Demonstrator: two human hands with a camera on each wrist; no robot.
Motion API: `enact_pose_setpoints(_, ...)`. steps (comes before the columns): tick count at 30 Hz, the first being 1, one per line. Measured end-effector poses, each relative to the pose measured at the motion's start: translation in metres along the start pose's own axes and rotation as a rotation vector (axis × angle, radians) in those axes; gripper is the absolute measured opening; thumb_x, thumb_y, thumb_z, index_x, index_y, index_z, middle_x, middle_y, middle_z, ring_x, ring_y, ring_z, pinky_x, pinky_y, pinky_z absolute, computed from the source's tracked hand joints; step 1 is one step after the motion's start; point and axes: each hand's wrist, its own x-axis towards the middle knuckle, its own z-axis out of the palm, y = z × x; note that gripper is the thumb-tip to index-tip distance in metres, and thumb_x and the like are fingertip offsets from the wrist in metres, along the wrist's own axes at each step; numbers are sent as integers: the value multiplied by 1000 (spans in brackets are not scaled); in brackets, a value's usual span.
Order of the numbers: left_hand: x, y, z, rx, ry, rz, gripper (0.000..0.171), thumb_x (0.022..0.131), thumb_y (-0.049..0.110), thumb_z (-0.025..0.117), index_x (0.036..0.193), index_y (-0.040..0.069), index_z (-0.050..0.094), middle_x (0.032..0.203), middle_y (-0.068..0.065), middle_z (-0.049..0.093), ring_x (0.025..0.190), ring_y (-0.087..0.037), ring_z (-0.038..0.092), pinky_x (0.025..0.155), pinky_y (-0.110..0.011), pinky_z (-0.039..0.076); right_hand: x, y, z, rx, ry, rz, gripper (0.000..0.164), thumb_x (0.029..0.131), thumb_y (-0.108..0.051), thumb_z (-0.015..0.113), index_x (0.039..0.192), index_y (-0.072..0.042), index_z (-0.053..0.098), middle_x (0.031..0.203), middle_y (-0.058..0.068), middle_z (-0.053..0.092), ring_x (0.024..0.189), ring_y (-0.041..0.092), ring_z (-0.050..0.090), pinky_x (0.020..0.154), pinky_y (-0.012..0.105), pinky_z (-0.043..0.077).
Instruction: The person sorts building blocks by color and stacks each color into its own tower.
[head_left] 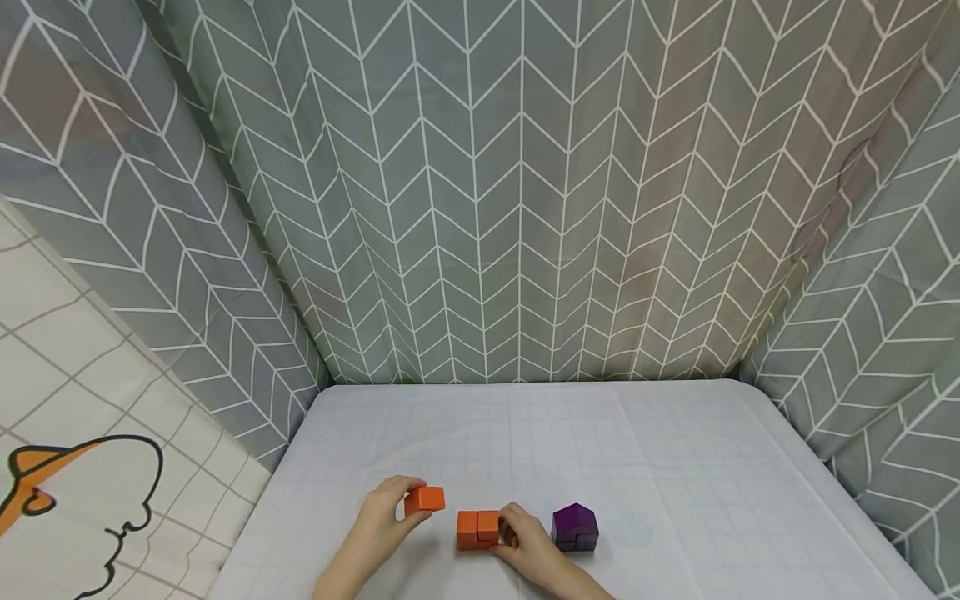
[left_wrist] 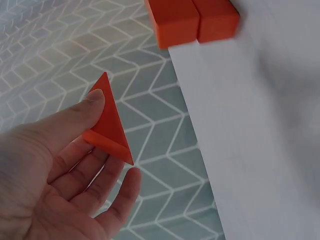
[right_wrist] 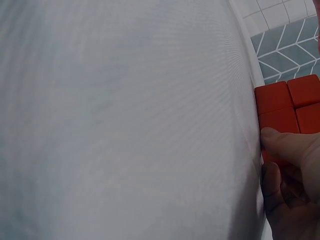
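Note:
My left hand point(head_left: 378, 521) pinches an orange triangular block point(head_left: 426, 499) and holds it above the table, left of a small orange block stack point(head_left: 467, 532). The left wrist view shows the thumb on one triangular face of the block, with the fingers behind it. At the right side of the stack, my right hand point(head_left: 531, 548) holds an orange block point(right_wrist: 278, 121) between thumb and fingers. Square orange faces sit one above another in the right wrist view. Part of the held block is hidden by the thumb.
Right of my right hand stands a purple block group point(head_left: 575, 529) with a peaked top. A white cloth covers the table point(head_left: 675, 483). Grey patterned curtains point(head_left: 480, 208) hang behind and at both sides, and a white cartoon-print cloth point(head_left: 97, 500) is at the left.

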Motion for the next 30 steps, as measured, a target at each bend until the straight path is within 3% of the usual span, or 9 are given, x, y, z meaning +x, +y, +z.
enact_pose_setpoints(4,6,9,10,-33,-102,18,32,69,15,75,97,10,62,93,4,61,84,-11,54,74,-29,47,1,-1,0,0,-2,2,26,72,-10,72,92,-11,55,80,-5,48,65,1,45,53,13,41)
enact_pose_setpoints(12,12,19,33,-90,-203,22,31,72,15,73,99,9,62,95,3,61,89,-13,55,77,-31,47,-2,-3,-2,16,-24,26,23,76,-14,69,94,-13,55,80,-5,48,66,1,45,54,14,40)
enact_pose_setpoints(21,16,24,44,-124,-226,56,31,73,15,72,101,8,62,97,2,61,92,-13,56,80,-30,47,0,-3,-1,23,11,-33,25,75,-10,70,95,-13,55,80,-3,50,64,5,47,53,14,41)
enact_pose_setpoints(30,13,25,49,-127,-253,42,27,73,13,72,98,10,63,95,3,61,87,-11,55,77,-29,47,-1,-2,-1,32,10,-24,22,76,-11,69,94,-13,55,78,0,50,66,4,46,55,14,41)
